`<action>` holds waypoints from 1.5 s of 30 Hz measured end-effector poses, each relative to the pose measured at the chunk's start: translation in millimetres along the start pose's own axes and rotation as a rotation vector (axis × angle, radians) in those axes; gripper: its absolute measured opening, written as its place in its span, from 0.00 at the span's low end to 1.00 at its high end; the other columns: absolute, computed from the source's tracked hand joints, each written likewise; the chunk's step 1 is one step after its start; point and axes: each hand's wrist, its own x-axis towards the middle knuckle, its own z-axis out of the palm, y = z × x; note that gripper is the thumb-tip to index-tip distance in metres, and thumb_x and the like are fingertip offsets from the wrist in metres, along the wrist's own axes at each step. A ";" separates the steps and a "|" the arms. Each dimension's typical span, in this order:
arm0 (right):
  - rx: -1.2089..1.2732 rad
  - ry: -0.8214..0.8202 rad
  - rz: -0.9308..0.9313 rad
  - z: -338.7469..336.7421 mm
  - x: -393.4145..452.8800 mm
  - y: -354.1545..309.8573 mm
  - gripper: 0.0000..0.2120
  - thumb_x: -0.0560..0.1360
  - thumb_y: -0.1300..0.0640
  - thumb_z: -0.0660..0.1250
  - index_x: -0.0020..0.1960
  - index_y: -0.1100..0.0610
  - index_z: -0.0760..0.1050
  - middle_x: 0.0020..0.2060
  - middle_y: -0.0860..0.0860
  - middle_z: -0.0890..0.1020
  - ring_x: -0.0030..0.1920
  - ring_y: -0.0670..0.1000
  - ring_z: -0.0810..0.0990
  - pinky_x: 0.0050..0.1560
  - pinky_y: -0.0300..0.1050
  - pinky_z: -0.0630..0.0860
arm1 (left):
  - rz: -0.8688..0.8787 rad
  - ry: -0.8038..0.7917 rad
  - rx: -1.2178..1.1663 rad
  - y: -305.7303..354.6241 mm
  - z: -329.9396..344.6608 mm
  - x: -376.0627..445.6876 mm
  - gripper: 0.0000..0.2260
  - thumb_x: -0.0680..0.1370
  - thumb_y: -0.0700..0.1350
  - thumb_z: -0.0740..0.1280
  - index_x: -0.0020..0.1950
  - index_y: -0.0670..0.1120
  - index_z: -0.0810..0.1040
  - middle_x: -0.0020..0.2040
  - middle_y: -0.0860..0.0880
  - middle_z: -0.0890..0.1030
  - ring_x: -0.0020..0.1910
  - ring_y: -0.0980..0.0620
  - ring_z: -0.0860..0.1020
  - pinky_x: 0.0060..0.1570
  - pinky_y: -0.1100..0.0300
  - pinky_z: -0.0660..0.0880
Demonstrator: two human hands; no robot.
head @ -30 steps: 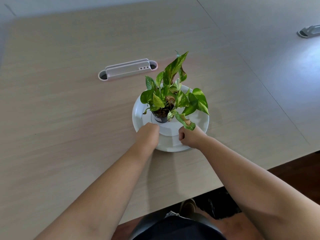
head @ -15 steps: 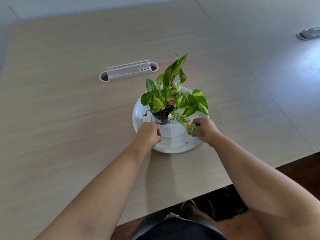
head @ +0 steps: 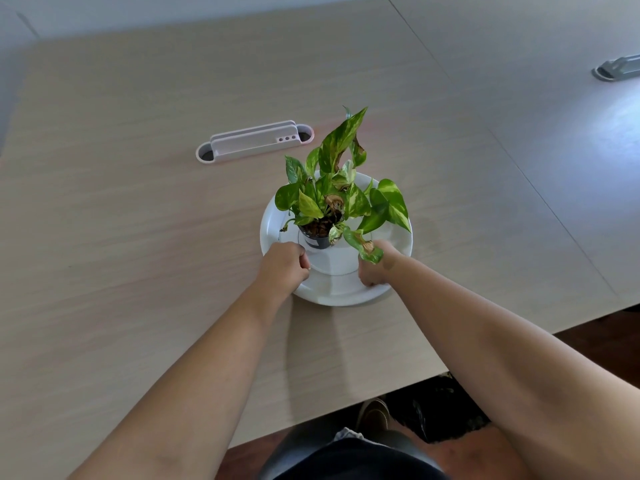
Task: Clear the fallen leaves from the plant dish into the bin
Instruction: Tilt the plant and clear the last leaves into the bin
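Observation:
A white round dish (head: 332,294) sits near the table's front edge. A small black pot (head: 317,241) holding a green variegated plant (head: 337,150) stands on it. My left hand (head: 282,265) is curled in a fist over the dish's left inner part, beside the pot, and nothing shows inside it. My right hand (head: 375,270) is on the near right of the dish, fingertips bunched down on its floor. Whatever they pinch is hidden. A drooping browned leaf (head: 367,251), still on the plant, hangs over that hand. No bin is in view.
A pale cable box (head: 254,142) is set into the wooden table (head: 138,254) behind and left of the dish. Another grey cable box (head: 616,69) lies at the far right. The table's front edge runs close under my arms, with a dark object (head: 446,410) on the floor below.
My right hand has drawn back from the drooping leaf to the dish's near right floor. My left hand has stayed curled beside the pot.

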 end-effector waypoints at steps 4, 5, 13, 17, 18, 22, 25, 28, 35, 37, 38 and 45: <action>0.122 0.107 0.091 -12.1 -21.0 -21.0 0.14 0.76 0.63 0.59 0.34 0.57 0.60 0.37 0.52 0.67 0.44 0.52 0.70 0.43 0.42 0.68 | -0.020 -0.013 0.009 1.1 2.4 0.2 0.06 0.71 0.35 0.67 0.39 0.45 0.80 0.44 0.49 0.83 0.44 0.51 0.79 0.40 0.60 0.72; 0.070 0.087 0.082 -15.5 -25.9 -23.2 0.14 0.77 0.64 0.59 0.34 0.57 0.60 0.38 0.52 0.68 0.46 0.53 0.71 0.45 0.43 0.68 | -0.022 -0.013 0.016 1.7 2.5 0.1 0.06 0.71 0.35 0.67 0.39 0.45 0.80 0.44 0.49 0.83 0.44 0.51 0.79 0.39 0.61 0.71; 0.355 0.130 0.142 2.5 -18.6 -13.6 0.10 0.76 0.63 0.59 0.36 0.58 0.64 0.39 0.53 0.72 0.45 0.53 0.75 0.44 0.42 0.70 | -0.039 0.006 0.016 3.9 4.4 -0.2 0.05 0.72 0.36 0.67 0.41 0.45 0.80 0.45 0.48 0.83 0.45 0.49 0.80 0.40 0.61 0.71; 0.298 0.174 0.066 -1.6 -21.6 -1.8 0.14 0.70 0.59 0.65 0.34 0.54 0.60 0.40 0.51 0.73 0.35 0.50 0.69 0.40 0.43 0.73 | -0.044 0.042 -0.021 4.0 6.7 -3.0 0.05 0.71 0.36 0.67 0.41 0.44 0.81 0.42 0.49 0.83 0.44 0.50 0.80 0.39 0.60 0.72; 0.258 0.159 0.058 -5.6 -25.3 2.3 0.13 0.70 0.58 0.68 0.35 0.54 0.63 0.41 0.52 0.73 0.38 0.51 0.71 0.44 0.45 0.75 | -0.046 0.055 -0.043 4.6 7.6 -4.3 0.05 0.71 0.36 0.67 0.41 0.44 0.81 0.41 0.49 0.83 0.43 0.50 0.80 0.39 0.60 0.73; 0.504 0.251 0.063 -19.7 -39.3 30.8 0.05 0.67 0.60 0.73 0.39 0.58 0.77 0.34 0.50 0.77 0.38 0.51 0.76 0.39 0.42 0.76 | -0.043 0.105 -0.154 16.6 12.4 -15.3 0.02 0.70 0.38 0.70 0.39 0.44 0.81 0.39 0.53 0.82 0.40 0.56 0.79 0.36 0.68 0.71; 0.955 0.312 0.079 -14.0 -53.6 62.0 0.08 0.62 0.66 0.72 0.31 0.57 0.74 0.27 0.51 0.77 0.32 0.50 0.75 0.37 0.43 0.74 | -0.064 0.102 -0.314 38.6 23.8 -26.0 0.03 0.69 0.38 0.73 0.37 0.45 0.81 0.37 0.54 0.81 0.39 0.56 0.79 0.36 0.70 0.72; 1.223 0.281 0.061 -2.2 -72.5 90.2 0.15 0.64 0.71 0.70 0.29 0.57 0.69 0.25 0.51 0.72 0.31 0.52 0.71 0.37 0.45 0.71 | -0.138 0.037 -0.501 67.5 41.2 -39.0 0.06 0.67 0.38 0.74 0.35 0.47 0.81 0.37 0.51 0.83 0.37 0.55 0.80 0.40 0.63 0.78; 1.595 0.298 0.080 46.5 -121.5 158.1 0.18 0.71 0.73 0.67 0.31 0.57 0.65 0.33 0.57 0.73 0.30 0.49 0.73 0.31 0.35 0.72 | -0.094 -0.215 -0.719 144.1 94.1 -64.1 0.08 0.67 0.34 0.76 0.34 0.44 0.80 0.32 0.47 0.81 0.34 0.52 0.80 0.44 0.57 0.80; 1.631 0.333 0.141 65.5 -139.5 182.9 0.17 0.70 0.73 0.68 0.32 0.57 0.66 0.31 0.56 0.74 0.30 0.50 0.73 0.34 0.37 0.72 | -0.073 -0.302 -0.687 165.2 116.7 -73.0 0.09 0.67 0.34 0.75 0.34 0.45 0.80 0.32 0.47 0.81 0.34 0.50 0.79 0.46 0.52 0.80; 1.641 0.358 0.187 77.2 -149.2 197.8 0.17 0.69 0.74 0.68 0.31 0.57 0.67 0.29 0.55 0.75 0.30 0.50 0.73 0.35 0.39 0.72 | -0.060 -0.345 -0.654 176.1 130.2 -78.8 0.09 0.67 0.34 0.75 0.33 0.45 0.79 0.32 0.46 0.81 0.35 0.49 0.79 0.47 0.51 0.81; 1.396 0.483 0.560 135.4 -196.4 276.4 0.11 0.62 0.68 0.72 0.31 0.58 0.72 0.26 0.54 0.76 0.29 0.51 0.73 0.34 0.43 0.72 | 0.004 -0.514 -0.395 233.7 216.4 -103.2 0.07 0.64 0.39 0.76 0.32 0.48 0.80 0.34 0.48 0.83 0.35 0.50 0.82 0.42 0.56 0.82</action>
